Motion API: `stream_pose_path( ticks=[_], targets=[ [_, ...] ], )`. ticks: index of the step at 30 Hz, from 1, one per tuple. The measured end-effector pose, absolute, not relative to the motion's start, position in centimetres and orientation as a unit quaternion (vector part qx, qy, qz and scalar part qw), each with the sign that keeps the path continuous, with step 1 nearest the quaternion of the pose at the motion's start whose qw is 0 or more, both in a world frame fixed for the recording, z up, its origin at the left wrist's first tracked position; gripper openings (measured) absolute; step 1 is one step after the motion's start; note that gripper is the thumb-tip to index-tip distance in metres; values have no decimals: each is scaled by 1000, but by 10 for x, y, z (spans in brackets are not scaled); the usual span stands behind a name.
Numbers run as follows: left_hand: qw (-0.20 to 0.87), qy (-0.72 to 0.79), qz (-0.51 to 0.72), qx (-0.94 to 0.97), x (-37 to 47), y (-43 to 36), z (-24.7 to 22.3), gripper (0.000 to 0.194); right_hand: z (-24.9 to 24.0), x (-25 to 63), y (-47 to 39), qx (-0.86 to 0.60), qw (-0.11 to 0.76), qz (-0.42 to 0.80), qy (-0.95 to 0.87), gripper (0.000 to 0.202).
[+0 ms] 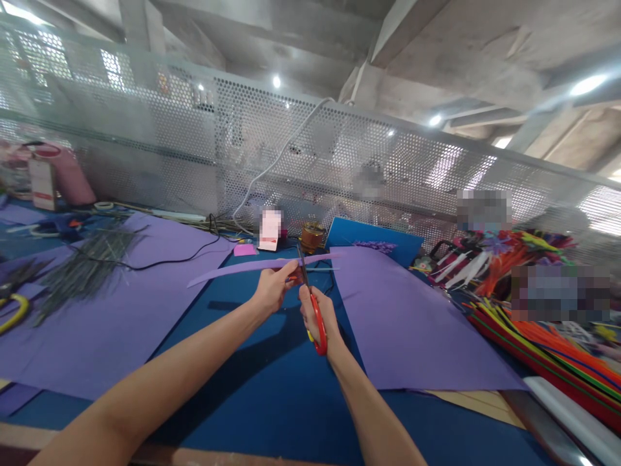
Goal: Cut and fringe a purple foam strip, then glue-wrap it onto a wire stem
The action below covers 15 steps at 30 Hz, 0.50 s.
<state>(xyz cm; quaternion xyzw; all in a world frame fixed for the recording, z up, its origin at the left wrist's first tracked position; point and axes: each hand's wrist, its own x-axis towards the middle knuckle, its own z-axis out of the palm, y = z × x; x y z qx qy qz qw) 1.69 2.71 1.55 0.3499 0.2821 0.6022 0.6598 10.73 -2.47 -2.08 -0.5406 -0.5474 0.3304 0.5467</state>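
Observation:
My left hand (272, 288) pinches a long, narrow purple paper strip (228, 269), which it holds level above the blue tabletop (262, 382). The strip sticks out on both sides of the fingers. Red-handled scissors (319, 323) are in my right hand (323, 315), their blades pointing up and away from me. Those blades cross the strip just right of my left fingertips; whether they are cutting into it I cannot tell. A thin pale stick-like piece shows below the strip's right end.
Large purple sheets (412, 317) lie on both sides. Dark thin stems (87, 265) and yellow-handled scissors (14, 310) are at left. A phone (270, 230) stands by an amber jar (313, 237). Colourful stems (548, 343) are heaped at right. A perforated metal screen (291, 149) borders the back.

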Motion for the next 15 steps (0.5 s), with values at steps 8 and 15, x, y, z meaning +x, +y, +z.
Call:
stream_pose_path(
  ticks=[8, 15],
  targets=[
    [658, 295, 609, 330, 15, 34, 12, 23, -24, 109, -22, -512, 538, 341, -577, 44],
    [657, 288, 637, 284, 5, 45, 19, 17, -20, 111, -20, -511, 502, 283, -637, 41]
  ],
)
